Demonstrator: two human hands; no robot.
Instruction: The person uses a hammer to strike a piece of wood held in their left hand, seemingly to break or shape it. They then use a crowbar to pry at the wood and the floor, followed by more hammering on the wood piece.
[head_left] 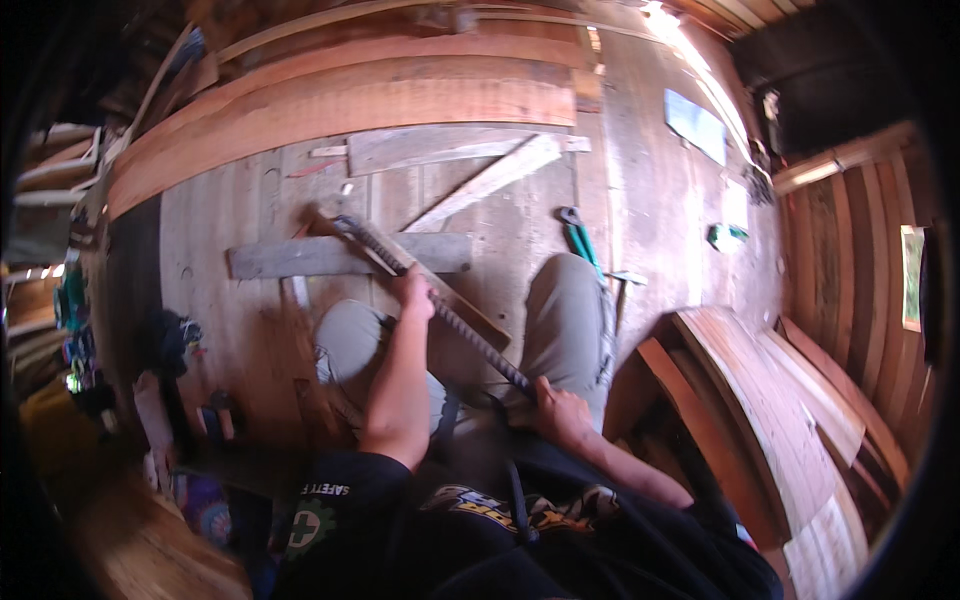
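A long dark ribbed metal bar (468, 335) slants across my lap from upper left to lower right. My left hand (415, 293) is closed round its middle. Its lower end sits in the grip of my right hand (562, 412), close to my body. The bar's far tip rests on or just over a narrow wooden strip (462, 310) that runs nearly parallel beneath it; I cannot tell if they touch. That strip crosses a short grey plank (290, 258) lying on the wooden floor in front of my knees.
Green-handled pliers (580, 240) and a hammer (625, 285) lie by my right knee. Beyond are a pale board (485, 182), a weathered board (420, 148) and a long thick beam (400, 95). Curved planks (750, 390) are piled at right. A green-and-white item (728, 237) lies farther off.
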